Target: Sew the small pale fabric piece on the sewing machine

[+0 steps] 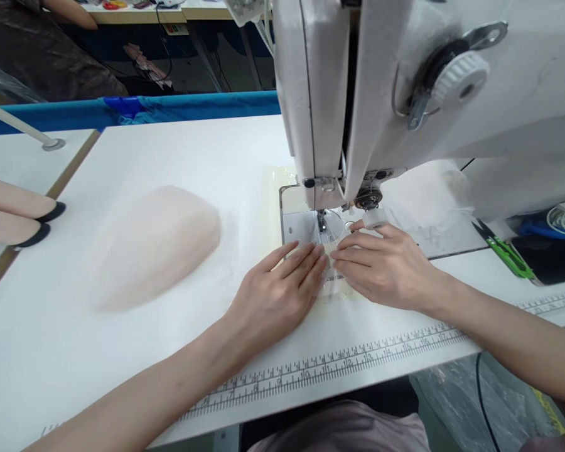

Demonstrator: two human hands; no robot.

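Centre of the frame, just below the needle: pressing a see-through strip (330,287) flat onto the white table (122,157) with both hands. Left hand (275,295) spread out, palm down, fingers straight, tips touching the strip's left side, not gripping anything. Right hand (386,267) same deal, flat and unclenched, fingertips on the strip from the right, nearly meeting the left ones. Strip lying partly on the metal needle plate (294,226), just in front of the presser foot (321,221) of the big white sewing machine (381,94) filling the upper right. Over at centre left, a soft heap of pale pink fabric (155,245), well apart from the hands. Green thread snips (506,251) near the right edge, beside the machine base. Printed ruler tape (339,364) running along the table's near edge, lower middle.
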